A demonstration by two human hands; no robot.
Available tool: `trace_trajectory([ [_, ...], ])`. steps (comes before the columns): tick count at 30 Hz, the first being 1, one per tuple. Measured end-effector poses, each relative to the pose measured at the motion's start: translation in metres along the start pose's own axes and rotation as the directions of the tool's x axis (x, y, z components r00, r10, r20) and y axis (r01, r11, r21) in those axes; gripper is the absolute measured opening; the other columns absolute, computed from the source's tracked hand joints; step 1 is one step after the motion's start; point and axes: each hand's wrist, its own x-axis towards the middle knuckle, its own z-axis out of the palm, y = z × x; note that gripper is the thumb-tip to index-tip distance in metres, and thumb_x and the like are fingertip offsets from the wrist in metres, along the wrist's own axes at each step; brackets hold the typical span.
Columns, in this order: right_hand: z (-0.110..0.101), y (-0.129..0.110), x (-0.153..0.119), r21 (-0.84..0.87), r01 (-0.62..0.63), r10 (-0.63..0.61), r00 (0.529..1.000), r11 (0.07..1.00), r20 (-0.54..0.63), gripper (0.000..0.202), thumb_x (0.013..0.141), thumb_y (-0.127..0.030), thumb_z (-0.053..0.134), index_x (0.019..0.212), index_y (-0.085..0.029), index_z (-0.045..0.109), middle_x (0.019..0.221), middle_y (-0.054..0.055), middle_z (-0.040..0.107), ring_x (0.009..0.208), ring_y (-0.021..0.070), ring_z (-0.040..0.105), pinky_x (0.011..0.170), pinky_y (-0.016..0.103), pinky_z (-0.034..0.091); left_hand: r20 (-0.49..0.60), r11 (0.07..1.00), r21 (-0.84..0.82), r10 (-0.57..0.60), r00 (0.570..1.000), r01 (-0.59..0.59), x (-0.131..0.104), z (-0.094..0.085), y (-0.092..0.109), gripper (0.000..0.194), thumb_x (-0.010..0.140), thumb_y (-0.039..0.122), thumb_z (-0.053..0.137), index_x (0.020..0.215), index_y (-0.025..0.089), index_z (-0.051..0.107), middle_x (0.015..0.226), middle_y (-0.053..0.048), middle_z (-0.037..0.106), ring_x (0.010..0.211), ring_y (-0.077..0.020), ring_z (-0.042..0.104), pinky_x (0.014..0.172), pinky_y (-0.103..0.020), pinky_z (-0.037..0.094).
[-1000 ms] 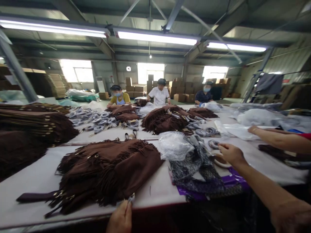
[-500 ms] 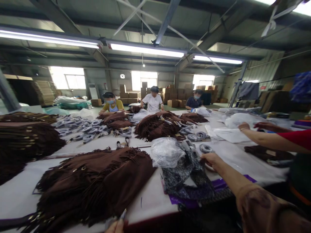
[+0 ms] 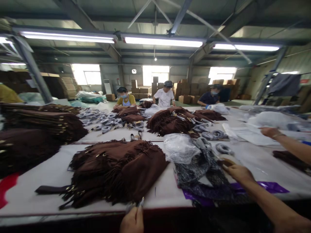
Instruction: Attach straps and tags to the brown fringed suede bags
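Observation:
My left hand [image 3: 132, 220] is at the table's front edge, closed around a small grey thing with a shiny metal tip [image 3: 141, 202] whose kind I cannot make out. Just beyond it lies a heap of dark brown fringed bags [image 3: 116, 168] with metal eyelets and a strap. On the right, my right hand [image 3: 239, 173] is closed with its fingers at a roll of tape [image 3: 229, 160]. Beside this hand lie a black-and-white speckled fabric piece [image 3: 194, 168], crumpled clear plastic [image 3: 181, 149] and a purple plastic sheet [image 3: 272, 186]. A grey coiled strap [image 3: 223, 149] lies behind the roll.
Stacked brown bags [image 3: 43, 123] fill the left side. Grey wrapped straps [image 3: 104, 123] and more fringed bags [image 3: 167, 123] lie across the table [image 3: 170, 191]. A co-worker's hand [image 3: 269, 132] touches white plastic bags at right. Several people sit opposite; a red piece [image 3: 8, 187] shows at left.
The view has turned left, so the scene sits farther right. My left hand shows more fully. My right hand has shifted slightly right, with more of the tape roll showing.

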Motion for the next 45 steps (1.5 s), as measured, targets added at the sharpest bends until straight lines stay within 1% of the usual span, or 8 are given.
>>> trace_trajectory([
  [4, 0.014, -0.031, -0.035, 0.021, 0.289, -0.288, 0.956, 0.957, -0.051, 0.027, 0.071, -0.031, 0.063, 0.092, -0.019, 0.076, 0.096, 0.017, 0.072, 0.089, 0.0297, 0.063, 0.076, 0.039, 0.043, -0.128, 0.993, -0.015, 0.111, 0.986, -0.114, -0.013, -0.003, 0.021, 0.039, 0.093, 0.037, 0.042, 0.059, 0.022, 0.053, 0.055, -0.004, 0.059, 0.05, -0.0153, 0.051, 0.054, -0.028, 0.031],
  [6, 0.04, -0.055, -0.079, 0.19, 0.379, -0.411, 0.895, 0.905, 0.171, 0.036, 0.071, -0.039, 0.065, 0.1, -0.021, 0.075, 0.092, 0.012, 0.074, 0.081, 0.0252, 0.064, 0.072, 0.034, 0.045, -0.172, 0.982, 0.028, 0.189, 0.967, -0.187, -0.018, -0.003, 0.028, 0.039, 0.095, 0.033, 0.039, 0.06, 0.022, 0.051, 0.055, -0.004, 0.059, 0.049, -0.0148, 0.052, 0.054, -0.028, 0.031],
  [10, 0.11, -0.109, -0.19, 0.43, 0.378, -0.572, 0.576, 0.82, 0.584, 0.03, 0.079, -0.043, 0.06, 0.073, -0.017, 0.074, 0.065, 0.003, 0.068, 0.062, 0.0164, 0.057, 0.059, 0.025, 0.042, -0.201, 0.935, 0.192, 0.335, 0.92, -0.299, -0.026, -0.003, 0.029, 0.035, 0.096, 0.023, 0.036, 0.064, 0.022, 0.05, 0.059, -0.004, 0.06, 0.053, -0.0152, 0.056, 0.055, -0.028, 0.034],
  [13, 0.159, -0.135, -0.243, 0.501, 0.286, -0.576, 0.462, 0.817, 0.674, 0.029, 0.078, -0.037, 0.06, 0.06, -0.015, 0.069, 0.054, 0.0, 0.061, 0.054, 0.0127, 0.051, 0.052, 0.023, 0.036, -0.184, 0.903, 0.253, 0.398, 0.899, -0.348, -0.032, -0.005, 0.026, 0.033, 0.096, 0.019, 0.035, 0.067, 0.021, 0.052, 0.062, -0.004, 0.061, 0.056, -0.0157, 0.059, 0.056, -0.027, 0.038],
  [29, 0.22, -0.15, -0.255, 0.161, 0.253, -0.29, 0.636, 0.954, 0.715, 0.034, 0.062, -0.032, 0.065, 0.037, -0.018, 0.047, 0.035, -0.006, 0.032, 0.042, 0.0074, 0.031, 0.041, 0.024, 0.016, -0.096, 0.925, 0.203, 0.346, 0.933, -0.322, -0.038, -0.001, 0.005, 0.024, 0.085, 0.007, 0.044, 0.078, 0.021, 0.063, 0.071, -0.01, 0.066, 0.062, -0.0217, 0.059, 0.057, -0.03, 0.038],
  [39, 0.209, -0.138, -0.261, 0.267, -0.099, -0.196, 0.452, 0.959, 0.87, 0.021, 0.065, -0.034, 0.061, 0.052, -0.018, 0.055, 0.039, -0.007, 0.042, 0.034, 0.0048, 0.031, 0.036, 0.019, 0.021, -0.002, 0.947, -0.322, 0.009, 1.0, -0.009, -0.034, -0.01, 0.02, 0.024, 0.086, 0.029, 0.054, 0.064, 0.021, 0.059, 0.066, -0.008, 0.059, 0.064, -0.0195, 0.051, 0.065, -0.031, 0.035],
  [42, 0.208, -0.134, -0.265, 0.295, -0.201, -0.175, 0.463, 0.934, 0.869, 0.019, 0.062, -0.032, 0.064, 0.054, -0.017, 0.056, 0.039, -0.008, 0.042, 0.035, 0.0042, 0.031, 0.037, 0.018, 0.02, 0.172, 0.762, -0.572, -0.25, 0.953, 0.303, -0.032, -0.006, 0.029, 0.036, 0.084, 0.043, 0.056, 0.058, 0.019, 0.051, 0.052, 0.0, 0.047, 0.049, -0.0124, 0.038, 0.05, -0.026, 0.028],
  [45, 0.21, -0.131, -0.27, 0.358, -0.303, -0.206, 0.435, 0.883, 0.876, 0.022, 0.063, -0.034, 0.069, 0.061, -0.014, 0.06, 0.044, -0.008, 0.044, 0.037, 0.0031, 0.03, 0.038, 0.018, 0.019, 0.483, 0.289, -0.755, -0.363, 0.797, 0.589, -0.032, -0.007, 0.037, 0.031, 0.081, 0.043, 0.06, 0.067, 0.017, 0.051, 0.048, 0.007, 0.037, 0.039, -0.0057, 0.024, 0.041, -0.019, 0.017],
])
